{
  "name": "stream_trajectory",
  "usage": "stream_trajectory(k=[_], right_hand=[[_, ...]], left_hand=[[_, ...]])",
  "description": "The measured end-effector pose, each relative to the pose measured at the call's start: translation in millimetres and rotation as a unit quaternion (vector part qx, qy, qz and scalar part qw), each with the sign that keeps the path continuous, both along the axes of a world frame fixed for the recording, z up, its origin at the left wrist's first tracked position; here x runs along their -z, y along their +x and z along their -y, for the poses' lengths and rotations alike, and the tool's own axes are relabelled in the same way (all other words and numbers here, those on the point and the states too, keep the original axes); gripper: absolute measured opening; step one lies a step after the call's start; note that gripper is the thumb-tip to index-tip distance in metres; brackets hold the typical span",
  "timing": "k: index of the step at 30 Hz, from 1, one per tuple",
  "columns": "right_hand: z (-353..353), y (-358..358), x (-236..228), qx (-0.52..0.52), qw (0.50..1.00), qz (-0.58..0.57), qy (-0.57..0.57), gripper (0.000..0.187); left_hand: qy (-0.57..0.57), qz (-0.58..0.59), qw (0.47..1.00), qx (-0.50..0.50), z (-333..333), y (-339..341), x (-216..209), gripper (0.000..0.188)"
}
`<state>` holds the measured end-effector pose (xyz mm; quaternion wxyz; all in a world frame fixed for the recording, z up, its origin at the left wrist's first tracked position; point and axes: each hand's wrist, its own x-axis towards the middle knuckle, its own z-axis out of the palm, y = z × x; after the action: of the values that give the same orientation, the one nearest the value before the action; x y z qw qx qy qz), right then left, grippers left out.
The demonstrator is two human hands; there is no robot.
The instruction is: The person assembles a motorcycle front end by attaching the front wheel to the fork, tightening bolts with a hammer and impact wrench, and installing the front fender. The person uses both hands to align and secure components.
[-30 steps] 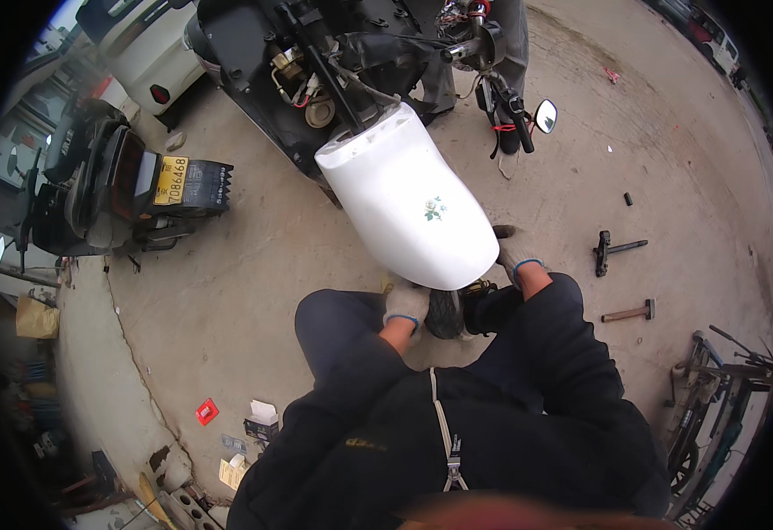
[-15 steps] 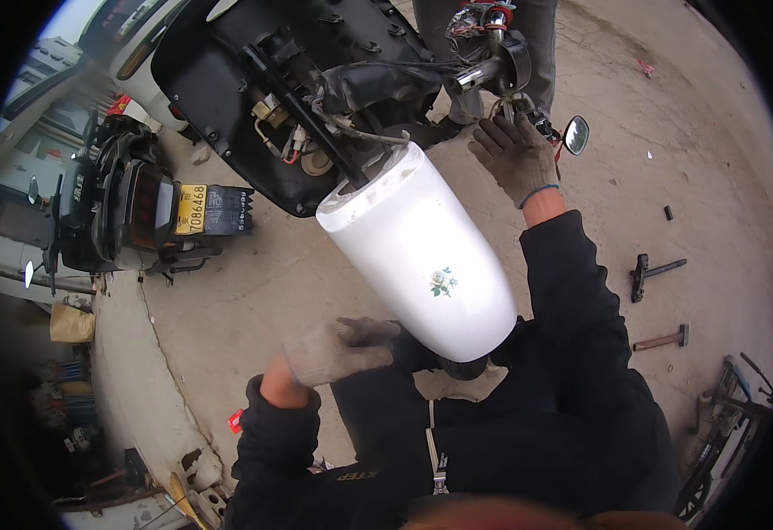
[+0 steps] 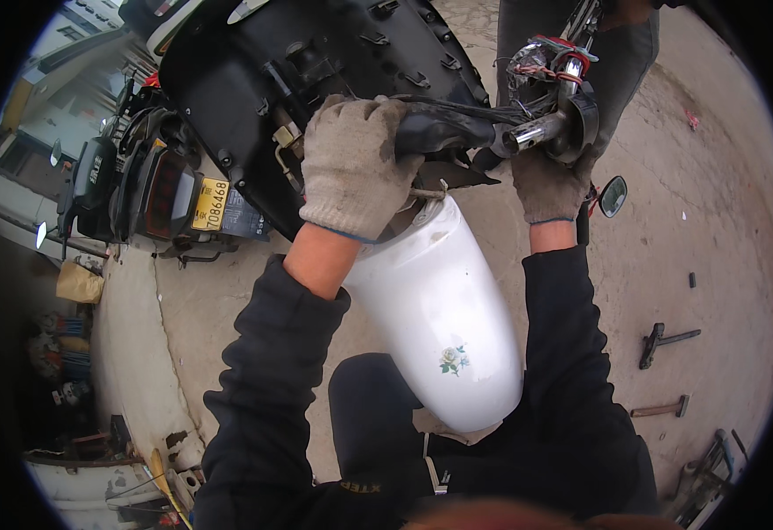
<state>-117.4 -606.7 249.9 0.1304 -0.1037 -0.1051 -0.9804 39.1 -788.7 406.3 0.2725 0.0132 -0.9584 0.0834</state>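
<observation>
Both hands wear grey knit work gloves. Fingers curled, my left hand [image 3: 356, 168] closes over the black steering tube, whose upper end shows beyond it; the hand hides the gripped part. Beside its fingers lies a black sleeve [image 3: 448, 132] around wiring. On the right, my right hand [image 3: 550, 185] grips the handlebar assembly [image 3: 541, 132] from below, its fingers partly hidden behind the chrome tube and a dark curved bracket. A white front fender [image 3: 444, 309] with a flower decal slants between my forearms, its far end just below my left hand.
The scooter's black inner panel [image 3: 316, 53] stands at the far side. Another person's grey trouser leg [image 3: 625, 71] is behind the handlebar. Parked at left is a dark scooter [image 3: 152, 194]. A hammer [image 3: 660, 410] and a T-shaped metal part [image 3: 656, 343] lie on the concrete at right.
My left hand has moved up and forward from beside the fender onto the steering tube. My right hand, open before, has closed under the handlebar assembly. The fender sits slightly lower in view.
</observation>
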Motion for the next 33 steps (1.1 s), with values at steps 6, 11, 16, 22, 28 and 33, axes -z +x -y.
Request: stream_trajectory(k=[6,11,16,22,28,33], right_hand=[[-15.4,2.5,-16.2,0.057,0.998,-0.029,0.029,0.098],[-31.9,10.8,-45.5,0.034,0.994,-0.103,0.034,0.091],[-34.4,19.0,-83.1,0.076,0.979,-0.114,0.151,0.083],[-30.5,27.9,-143.6,0.122,0.912,-0.149,0.363,0.069],[-9.6,40.6,-214.4,0.222,0.772,-0.233,0.549,0.043],[17.6,70.8,-266.9,0.256,0.66,-0.307,0.637,0.051]], left_hand=[[-0.007,-0.139,0.982,0.13,24.4,0.3,11.6,0.047],[0.012,-0.179,0.964,0.195,33.7,-0.3,20.0,0.054],[0.036,-0.148,0.973,0.174,38.4,1.1,20.3,0.056],[0.099,-0.124,0.983,0.091,16.2,2.0,-4.4,0.08],[0.271,-0.039,0.953,0.126,-6.7,-4.8,-70.9,0.081],[0.128,-0.069,0.988,0.054,-27.4,-15.1,-85.9,0.091]])
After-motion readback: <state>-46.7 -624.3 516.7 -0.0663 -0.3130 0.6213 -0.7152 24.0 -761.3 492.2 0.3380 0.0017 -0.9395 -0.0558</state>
